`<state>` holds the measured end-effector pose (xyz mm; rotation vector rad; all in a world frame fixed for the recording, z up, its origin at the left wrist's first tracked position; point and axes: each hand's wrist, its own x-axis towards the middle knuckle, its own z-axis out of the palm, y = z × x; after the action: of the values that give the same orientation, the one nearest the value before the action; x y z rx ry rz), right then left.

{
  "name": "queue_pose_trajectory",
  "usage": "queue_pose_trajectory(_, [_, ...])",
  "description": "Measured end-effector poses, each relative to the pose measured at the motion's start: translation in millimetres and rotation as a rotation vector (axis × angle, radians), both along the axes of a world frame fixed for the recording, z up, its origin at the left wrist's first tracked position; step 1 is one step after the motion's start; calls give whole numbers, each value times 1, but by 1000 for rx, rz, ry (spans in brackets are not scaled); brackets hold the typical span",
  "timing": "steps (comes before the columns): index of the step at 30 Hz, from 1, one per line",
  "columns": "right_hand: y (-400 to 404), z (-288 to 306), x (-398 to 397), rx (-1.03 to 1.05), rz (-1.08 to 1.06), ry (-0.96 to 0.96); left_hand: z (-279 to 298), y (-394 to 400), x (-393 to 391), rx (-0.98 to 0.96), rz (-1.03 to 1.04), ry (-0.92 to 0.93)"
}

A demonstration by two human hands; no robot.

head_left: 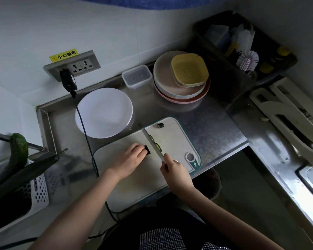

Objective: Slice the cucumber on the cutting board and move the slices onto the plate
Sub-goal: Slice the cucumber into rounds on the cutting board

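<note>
From the head camera, the left hand (pixel 132 157) lies over the cucumber (pixel 147 150) on the cutting board (pixel 172 139), fingers curled down onto it so that only a short dark stub shows past the fingertips. Just right of that stub, the knife (pixel 152 144) stands with its blade running away from the person. The right hand (pixel 173 170) grasps the knife's handle, with the forefinger stretched along the top of the blade. A few slices (pixel 156 144) lie on the board against the blade's right side, and a cut end piece (pixel 160 125) sits alone at the board's far edge, well beyond both hands. The white plate (pixel 103 112) rests on the steel counter (pixel 206 123) beyond the left hand, just beside the board's far left corner. Further off, beyond the right hand, is a stack of plates (pixel 179 87) topped by yellow bowls (pixel 189 69). To the left of the left arm, more cucumbers (pixel 18 150) stand in a white basket (pixel 38 192).
</note>
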<state>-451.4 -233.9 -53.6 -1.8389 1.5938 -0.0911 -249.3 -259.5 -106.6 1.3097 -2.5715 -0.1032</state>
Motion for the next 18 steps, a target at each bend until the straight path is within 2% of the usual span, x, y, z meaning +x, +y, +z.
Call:
queue_pose_trajectory(7, [7,6,4,-66,73,3,12,0,-8,-24,22,87])
queue_pose_trajectory(18, [7,-1,7,-74,100,67,7,-1,-10,-16,84,19])
